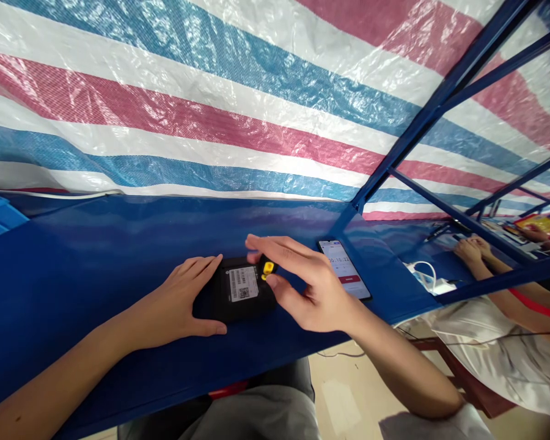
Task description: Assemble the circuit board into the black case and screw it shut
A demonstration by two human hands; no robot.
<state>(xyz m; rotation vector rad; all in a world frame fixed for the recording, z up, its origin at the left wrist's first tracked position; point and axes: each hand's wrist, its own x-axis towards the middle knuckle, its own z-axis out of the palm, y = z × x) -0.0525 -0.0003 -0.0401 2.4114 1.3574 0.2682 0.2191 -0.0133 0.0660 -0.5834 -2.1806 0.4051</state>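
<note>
A flat black box-shaped device [224,308] lies on the blue table, with a white label [244,284] of barcodes and a square code facing up. My left hand [176,299] rests at its left side, fingers stretched out and thumb apart, the tips at the device's edge. Above the device's right end, my right hand [309,281] pinches a small black-and-yellow piece [269,269] between thumb and fingers. Whether this piece touches the device I cannot tell. My right hand hides part of the device's right side.
Right of my right hand lies a phone [346,269] showing a timer. A blue bin [0,214] stands at the far left. Blue frame bars [403,153] rise at the right, beyond which another person's hands [472,249] work near a white cable [426,272]. Striped sheeting [211,110] hangs behind.
</note>
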